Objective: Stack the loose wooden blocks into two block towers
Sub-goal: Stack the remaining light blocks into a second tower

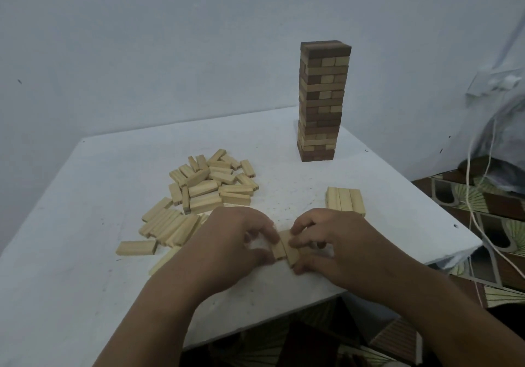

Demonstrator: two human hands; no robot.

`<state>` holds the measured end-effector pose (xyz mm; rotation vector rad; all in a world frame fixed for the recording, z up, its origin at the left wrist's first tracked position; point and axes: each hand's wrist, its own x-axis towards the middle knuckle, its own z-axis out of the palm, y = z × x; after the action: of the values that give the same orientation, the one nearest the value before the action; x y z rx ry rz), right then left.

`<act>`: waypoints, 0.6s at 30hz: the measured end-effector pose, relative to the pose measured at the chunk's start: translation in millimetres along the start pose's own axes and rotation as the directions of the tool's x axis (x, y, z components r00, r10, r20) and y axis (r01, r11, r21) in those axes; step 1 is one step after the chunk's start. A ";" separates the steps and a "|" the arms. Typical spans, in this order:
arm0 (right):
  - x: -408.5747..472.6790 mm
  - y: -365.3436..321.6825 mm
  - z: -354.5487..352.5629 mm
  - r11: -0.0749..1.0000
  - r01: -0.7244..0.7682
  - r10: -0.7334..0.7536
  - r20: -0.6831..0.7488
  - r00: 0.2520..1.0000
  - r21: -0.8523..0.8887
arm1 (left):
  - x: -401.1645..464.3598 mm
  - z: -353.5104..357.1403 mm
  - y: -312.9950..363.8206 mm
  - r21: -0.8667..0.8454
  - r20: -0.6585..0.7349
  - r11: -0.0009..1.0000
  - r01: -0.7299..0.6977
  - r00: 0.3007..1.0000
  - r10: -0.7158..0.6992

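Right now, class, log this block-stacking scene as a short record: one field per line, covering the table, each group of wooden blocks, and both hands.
surface: white square table
finished tower: tall upright tower of mixed dark and pale wooden blocks, at the far side of the table
loose pile: heap of pale wooden blocks, left of centre
started base: flat row of pale wooden blocks side by side, near the right edge
left hand: pinches the small group of pale blocks
right hand: pinches the same group
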<state>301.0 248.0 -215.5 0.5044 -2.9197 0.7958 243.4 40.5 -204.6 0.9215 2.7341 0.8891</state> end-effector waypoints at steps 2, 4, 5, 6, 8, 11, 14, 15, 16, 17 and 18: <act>-0.2 0.8 0.9 1.000 0.003 -0.003 -0.005 1.000 0.004 | 0.4 0.1 -1.2 -0.006 0.017 1.000 0.007 1.000 -0.007; 0.0 1.2 1.4 1.000 0.004 -0.004 -0.022 1.000 0.010 | 0.8 0.7 -3.2 -0.003 0.034 1.000 0.005 0.999 -0.005; 0.1 1.7 1.8 1.000 0.002 -0.001 -0.026 1.000 0.015 | 1.2 0.9 -4.1 0.001 0.040 1.000 0.005 0.999 -0.005; 0.0 1.8 1.9 1.000 0.001 -0.001 -0.028 1.000 0.018 | 1.7 0.7 -4.7 0.003 0.043 1.000 0.003 0.999 -0.003; 0.0 1.7 2.1 1.000 0.003 -0.003 -0.026 1.000 0.016 | 2.2 0.4 -6.0 0.007 0.047 1.000 0.001 0.999 -0.002; 0.5 1.5 2.6 1.000 0.004 -0.004 -0.023 1.000 0.014 | 3.1 0.0 -6.7 0.006 0.048 1.000 -0.004 0.999 0.004; 1.0 1.1 3.8 1.000 0.005 -0.004 -0.027 1.000 0.017 | 4.0 0.4 -7.2 0.013 0.051 1.000 0.005 0.999 -0.005; 0.9 0.7 4.1 1.000 0.005 -0.005 -0.029 1.000 0.022 | 4.1 0.7 -7.5 0.014 0.052 1.000 0.007 0.999 -0.007; 0.6 0.2 4.2 1.000 0.007 -0.006 -0.033 0.999 0.027 | 4.1 0.8 -7.9 0.013 0.052 1.000 0.007 0.999 -0.007; 0.4 -0.3 4.3 0.999 0.007 -0.006 -0.038 0.999 0.032 | 3.9 0.9 -8.7 0.013 0.054 1.000 0.007 0.999 -0.008; 0.3 -0.9 4.3 0.999 0.008 -0.007 -0.043 0.999 0.033 | 4.0 0.9 -9.4 0.015 0.057 1.000 0.006 0.998 -0.006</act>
<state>301.0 245.0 -218.7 0.4947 -2.8687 0.8445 235.6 37.2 -210.5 0.9261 2.6976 0.8293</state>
